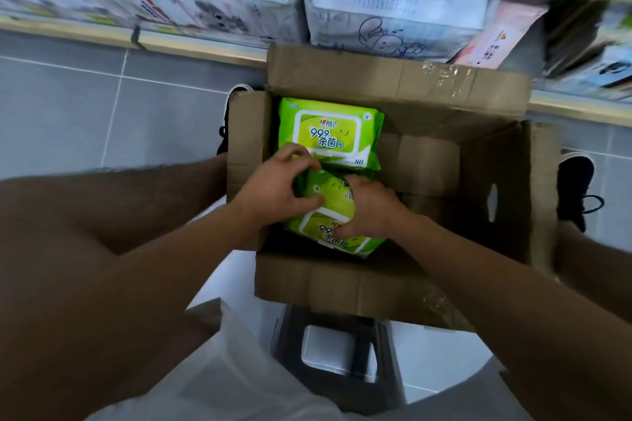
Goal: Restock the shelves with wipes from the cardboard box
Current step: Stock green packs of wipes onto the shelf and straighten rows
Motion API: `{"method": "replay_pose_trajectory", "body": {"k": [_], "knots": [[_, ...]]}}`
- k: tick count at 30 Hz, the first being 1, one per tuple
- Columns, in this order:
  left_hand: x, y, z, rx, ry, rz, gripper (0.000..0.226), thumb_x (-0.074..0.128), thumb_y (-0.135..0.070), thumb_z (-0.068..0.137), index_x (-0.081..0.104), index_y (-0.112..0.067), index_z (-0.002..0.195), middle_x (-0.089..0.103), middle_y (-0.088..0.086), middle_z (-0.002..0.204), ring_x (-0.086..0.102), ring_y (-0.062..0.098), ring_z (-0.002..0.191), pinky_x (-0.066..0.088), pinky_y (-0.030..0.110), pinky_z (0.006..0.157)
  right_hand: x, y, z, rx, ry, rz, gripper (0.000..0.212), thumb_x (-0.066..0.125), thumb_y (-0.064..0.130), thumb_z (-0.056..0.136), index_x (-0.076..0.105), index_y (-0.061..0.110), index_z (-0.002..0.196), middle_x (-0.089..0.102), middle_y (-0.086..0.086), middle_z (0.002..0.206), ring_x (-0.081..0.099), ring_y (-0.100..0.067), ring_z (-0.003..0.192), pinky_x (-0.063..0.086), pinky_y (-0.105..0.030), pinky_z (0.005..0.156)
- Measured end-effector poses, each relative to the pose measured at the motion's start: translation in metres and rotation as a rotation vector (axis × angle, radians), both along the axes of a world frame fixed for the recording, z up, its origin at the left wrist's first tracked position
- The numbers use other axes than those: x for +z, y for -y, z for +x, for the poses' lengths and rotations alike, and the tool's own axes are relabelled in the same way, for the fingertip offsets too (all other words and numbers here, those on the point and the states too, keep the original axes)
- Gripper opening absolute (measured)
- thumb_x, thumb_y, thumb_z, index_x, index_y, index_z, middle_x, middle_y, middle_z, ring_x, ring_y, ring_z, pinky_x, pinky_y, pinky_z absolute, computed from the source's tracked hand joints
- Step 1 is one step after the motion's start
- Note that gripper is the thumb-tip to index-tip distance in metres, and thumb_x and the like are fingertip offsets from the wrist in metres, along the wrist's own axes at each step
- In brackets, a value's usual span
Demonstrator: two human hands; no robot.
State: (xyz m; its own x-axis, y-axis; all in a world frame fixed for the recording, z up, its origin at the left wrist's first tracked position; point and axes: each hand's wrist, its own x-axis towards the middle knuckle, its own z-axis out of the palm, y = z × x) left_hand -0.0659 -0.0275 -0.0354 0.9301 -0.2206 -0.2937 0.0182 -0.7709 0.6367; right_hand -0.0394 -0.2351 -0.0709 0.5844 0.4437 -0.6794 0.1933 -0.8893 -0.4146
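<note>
An open cardboard box [431,167] stands on the floor between my feet, its flaps spread out. Inside, at its left side, lie green wipe packs. One flat pack [330,131] lies at the far end. Nearer to me is a stack of two packs [328,215]. My left hand [277,188] grips the stack's left edge, fingers curled over the top pack. My right hand [371,210] grips its right side, thumb on the lower pack's label. The right half of the box shows only bare cardboard.
A low shelf [191,44] runs across the top, packed with pale tissue and wipe packages [393,10]. Grey floor tiles lie at left. A dark stool [338,352] sits below the box. My shoes [574,188] flank the box.
</note>
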Motion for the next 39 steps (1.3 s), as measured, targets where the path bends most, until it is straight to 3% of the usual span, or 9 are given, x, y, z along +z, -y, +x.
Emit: {"method": "replay_pose_trajectory", "body": {"k": [4, 10, 14, 17, 23, 26, 29, 34, 39], "knots": [[0.007, 0.002, 0.040, 0.101, 0.127, 0.137, 0.055, 0.069, -0.037, 0.079, 0.053, -0.017, 0.127, 0.048, 0.008, 0.127, 0.060, 0.025, 0.100, 0.045, 0.029, 0.085, 0.018, 0.028, 0.016, 0.068, 0.097, -0.037, 0.106, 0.077, 0.067, 0.049, 0.038, 0.023, 0.137, 0.052, -0.003, 0.130, 0.052, -0.027, 0.114, 0.042, -0.040, 0.096], [-0.022, 0.029, 0.090, -0.183, 0.004, 0.446, 0.077, 0.067, -0.040, 0.079, 0.033, -0.018, 0.144, 0.032, 0.011, 0.148, 0.030, 0.035, 0.134, 0.028, 0.049, 0.110, 0.037, 0.068, 0.031, 0.101, 0.231, -0.143, 0.111, 0.076, 0.068, 0.050, 0.033, 0.024, 0.142, 0.049, -0.003, 0.136, 0.049, -0.028, 0.120, 0.038, -0.042, 0.102], [-0.025, 0.044, 0.091, -0.160, -0.031, 0.576, 0.096, 0.074, -0.047, 0.067, 0.026, -0.022, 0.146, 0.031, 0.010, 0.142, 0.028, 0.035, 0.128, 0.027, 0.051, 0.105, 0.040, 0.089, 0.026, 0.049, 0.255, -0.155, 0.112, 0.075, 0.070, 0.051, 0.032, 0.023, 0.144, 0.047, -0.003, 0.136, 0.047, -0.028, 0.121, 0.036, -0.042, 0.101], [-0.020, 0.050, 0.090, -0.189, -0.026, 0.677, 0.088, 0.077, -0.054, 0.061, 0.040, -0.020, 0.134, 0.037, 0.012, 0.129, 0.035, 0.036, 0.119, 0.030, 0.050, 0.099, 0.042, 0.099, 0.024, 0.092, 0.268, -0.179, 0.111, 0.074, 0.070, 0.054, 0.030, 0.024, 0.145, 0.046, -0.002, 0.137, 0.044, -0.028, 0.123, 0.034, -0.042, 0.102], [-0.024, 0.057, 0.082, -0.271, -0.141, 0.479, 0.081, 0.079, -0.048, 0.059, 0.040, -0.023, 0.125, 0.038, 0.010, 0.130, 0.050, 0.038, 0.111, 0.045, 0.050, 0.093, 0.028, 0.109, 0.009, 0.187, 0.273, -0.215, 0.111, 0.072, 0.069, 0.058, 0.024, 0.024, 0.147, 0.041, -0.001, 0.140, 0.039, -0.026, 0.125, 0.031, -0.042, 0.103], [-0.022, 0.057, 0.086, -0.302, -0.220, 0.611, 0.109, 0.080, -0.056, 0.054, 0.024, -0.029, 0.143, 0.041, 0.009, 0.139, 0.041, 0.038, 0.124, 0.035, 0.052, 0.099, 0.022, 0.110, 0.004, 0.153, 0.256, -0.206, 0.112, 0.073, 0.068, 0.058, 0.024, 0.023, 0.148, 0.041, -0.002, 0.140, 0.039, -0.027, 0.125, 0.031, -0.042, 0.103], [-0.018, 0.060, 0.083, -0.319, -0.236, 0.678, 0.115, 0.079, -0.060, 0.052, 0.023, -0.027, 0.146, 0.046, 0.009, 0.137, 0.039, 0.037, 0.125, 0.033, 0.053, 0.100, 0.022, 0.110, 0.001, 0.154, 0.274, -0.202, 0.112, 0.072, 0.067, 0.059, 0.022, 0.023, 0.148, 0.040, -0.002, 0.141, 0.038, -0.027, 0.125, 0.030, -0.042, 0.103], [0.002, 0.059, 0.073, -0.118, -0.206, 0.512, 0.101, 0.085, -0.051, 0.049, 0.038, -0.022, 0.133, 0.051, 0.012, 0.124, 0.054, 0.037, 0.112, 0.047, 0.053, 0.091, 0.040, 0.117, -0.002, 0.046, 0.315, -0.197, 0.109, 0.071, 0.068, 0.058, 0.026, 0.022, 0.146, 0.043, -0.003, 0.138, 0.041, -0.029, 0.123, 0.033, -0.043, 0.102], [0.039, 0.061, 0.070, 0.116, -0.084, 0.341, 0.110, 0.074, -0.063, 0.035, 0.040, -0.025, 0.133, 0.055, 0.012, 0.124, 0.052, 0.033, 0.113, 0.048, 0.048, 0.092, 0.072, 0.119, -0.011, -0.155, 0.469, -0.208, 0.105, 0.071, 0.069, 0.054, 0.033, 0.021, 0.140, 0.049, -0.004, 0.130, 0.045, -0.030, 0.116, 0.036, -0.042, 0.095]]}}
